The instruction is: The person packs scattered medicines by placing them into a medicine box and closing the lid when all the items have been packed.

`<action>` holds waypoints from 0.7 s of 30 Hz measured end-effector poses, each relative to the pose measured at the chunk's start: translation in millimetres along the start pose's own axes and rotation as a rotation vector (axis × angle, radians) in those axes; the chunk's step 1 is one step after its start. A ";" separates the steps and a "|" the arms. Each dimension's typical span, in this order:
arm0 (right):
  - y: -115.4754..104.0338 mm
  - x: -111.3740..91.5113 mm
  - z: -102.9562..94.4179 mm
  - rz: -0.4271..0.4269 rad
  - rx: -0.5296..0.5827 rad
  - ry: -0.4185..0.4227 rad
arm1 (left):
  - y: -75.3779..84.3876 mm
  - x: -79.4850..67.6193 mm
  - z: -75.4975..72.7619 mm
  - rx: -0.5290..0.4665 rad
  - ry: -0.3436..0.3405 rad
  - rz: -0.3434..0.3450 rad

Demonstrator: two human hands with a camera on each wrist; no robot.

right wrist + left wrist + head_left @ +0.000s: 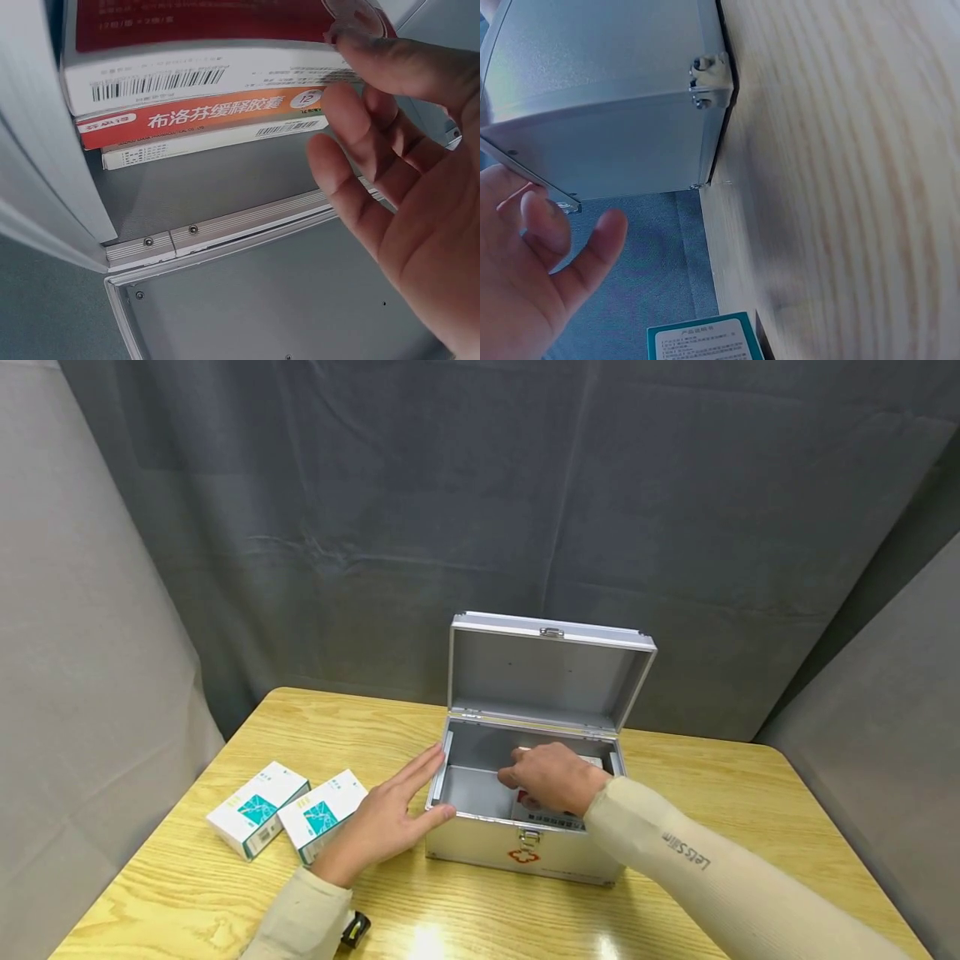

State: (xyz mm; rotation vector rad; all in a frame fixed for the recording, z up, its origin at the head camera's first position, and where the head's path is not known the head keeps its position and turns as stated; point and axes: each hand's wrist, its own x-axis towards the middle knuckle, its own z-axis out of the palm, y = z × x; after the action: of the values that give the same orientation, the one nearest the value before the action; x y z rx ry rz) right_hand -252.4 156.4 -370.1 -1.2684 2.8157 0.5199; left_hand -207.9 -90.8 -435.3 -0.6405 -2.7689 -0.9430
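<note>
Resting at the left rim of the aluminium first-aid case [480, 842], the left hand [384, 828] has its fingers extended and grasps nothing. Set the right hand [553, 772] against the head view: it reaches inside the case from the right, over the packed medicine boxes. In the right wrist view its thumb overlaps the edge of the red-faced medicine box [150, 84], with the other fingers bent and spaced apart — whether it grasps that box or has released it, I cannot tell.

The case stands on the wood-grain table [697, 777], right of the left hand. Its hinged lid [547, 681] is raised at the far side; a metal latch [529, 838] and a red cross emblem [524, 856] mark the near face. Inside, the boxes occupy the right portion. The orange-red ibuprofen sustained-release capsule box [214, 114] lies between the red-faced box and a pale barcoded box [225, 142].

Two white-and-teal cartons lie on the table to the left of the case: the left carton [257, 810] and the right carton [321, 816], the latter partly covered by the left hand. A dark grey curtain [412, 527] hangs beyond the far edge.
</note>
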 end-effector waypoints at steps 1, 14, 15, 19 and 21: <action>-0.1 0.0 -0.1 -0.001 0.004 0.000 | 0.1 0.0 0.0 -0.002 0.000 0.000; -1.0 0.9 0.9 -0.012 0.012 0.020 | 1.7 0.8 0.6 0.017 0.013 -0.010; -0.6 0.6 0.6 -0.008 0.020 0.012 | 1.8 0.8 0.6 0.015 0.013 -0.013; 1.7 -0.9 -1.4 0.013 0.063 -0.015 | 1.8 0.5 0.5 0.014 0.012 -0.015; 3.0 -1.9 -2.6 0.027 0.087 -0.023 | 1.5 0.4 0.5 0.017 0.011 -0.014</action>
State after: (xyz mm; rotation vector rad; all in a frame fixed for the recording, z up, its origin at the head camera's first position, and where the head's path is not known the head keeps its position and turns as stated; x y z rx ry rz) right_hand -252.9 158.8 -366.5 -1.2033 2.8066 0.4049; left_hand -207.6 -89.3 -434.7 -0.6128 -2.7718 -0.9218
